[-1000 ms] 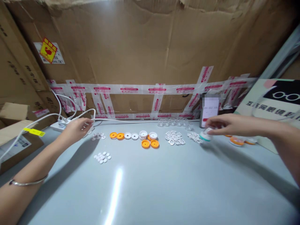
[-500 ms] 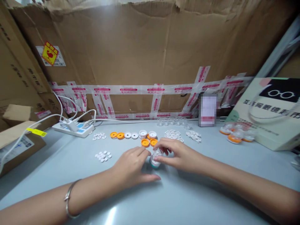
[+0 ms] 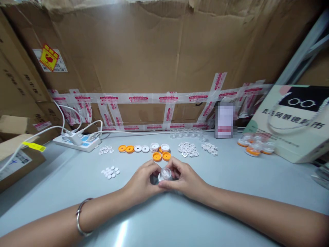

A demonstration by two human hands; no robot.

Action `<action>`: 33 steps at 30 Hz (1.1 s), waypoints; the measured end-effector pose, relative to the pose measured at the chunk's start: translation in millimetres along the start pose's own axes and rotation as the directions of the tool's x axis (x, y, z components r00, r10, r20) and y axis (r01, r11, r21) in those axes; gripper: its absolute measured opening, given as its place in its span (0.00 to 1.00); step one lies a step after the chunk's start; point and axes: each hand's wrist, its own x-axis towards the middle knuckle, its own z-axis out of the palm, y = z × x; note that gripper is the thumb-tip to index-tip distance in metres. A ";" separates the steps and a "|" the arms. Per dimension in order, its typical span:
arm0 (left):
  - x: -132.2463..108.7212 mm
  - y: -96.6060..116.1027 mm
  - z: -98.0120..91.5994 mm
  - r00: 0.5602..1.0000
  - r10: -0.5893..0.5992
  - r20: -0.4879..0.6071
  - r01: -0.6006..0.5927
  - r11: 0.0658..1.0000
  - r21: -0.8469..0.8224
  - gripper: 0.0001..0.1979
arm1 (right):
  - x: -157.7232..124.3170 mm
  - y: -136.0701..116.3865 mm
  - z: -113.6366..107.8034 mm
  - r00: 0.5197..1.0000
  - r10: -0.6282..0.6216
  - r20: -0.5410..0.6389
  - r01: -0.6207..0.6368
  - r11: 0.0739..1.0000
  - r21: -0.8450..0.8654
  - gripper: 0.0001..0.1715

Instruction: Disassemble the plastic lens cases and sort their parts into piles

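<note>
A small round case with a clear dome [image 3: 166,173] and a white base sits between both hands, low over the table. My right hand [image 3: 183,176] is closed around its right side, thumb along the front and fingers curled behind. From the left, my left hand [image 3: 142,178] grips the base, its thumb tip meeting the right thumb. White bits show inside the dome; most of the base is hidden by fingers. Just behind the hands lie orange round caps [image 3: 157,156] and white ring-shaped caps [image 3: 145,149].
Small white discs [image 3: 110,172] lie at left. White openwork pieces [image 3: 188,149] and clear domes [image 3: 186,133] are at the back. Finished-looking domed cases [image 3: 253,150] stand by a paper bag [image 3: 290,137]. A power strip [image 3: 77,144] and phone [image 3: 225,120] border the cardboard box [image 3: 123,51].
My left hand has closed in from beside the case onto its base. The case has shifted slightly left and my right hand has moved with it. The whole view has shifted a little.
</note>
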 end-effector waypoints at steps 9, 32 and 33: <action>0.2 -0.8 -2.9 0.996 -0.007 0.089 0.006 1.000 0.007 0.09 | -2.0 6.3 -5.1 0.952 -0.294 0.081 0.296 0.955 -0.021 0.26; 1.1 -6.9 -3.8 0.996 -0.022 0.085 0.030 0.995 -0.092 0.13 | -2.6 7.9 -1.4 0.963 -0.270 -0.025 0.264 0.956 -0.131 0.33; 1.1 -7.3 -3.6 0.996 -0.030 0.082 0.038 0.996 -0.086 0.13 | -1.1 7.5 -1.1 0.981 -0.193 -0.029 0.187 0.974 -0.131 0.30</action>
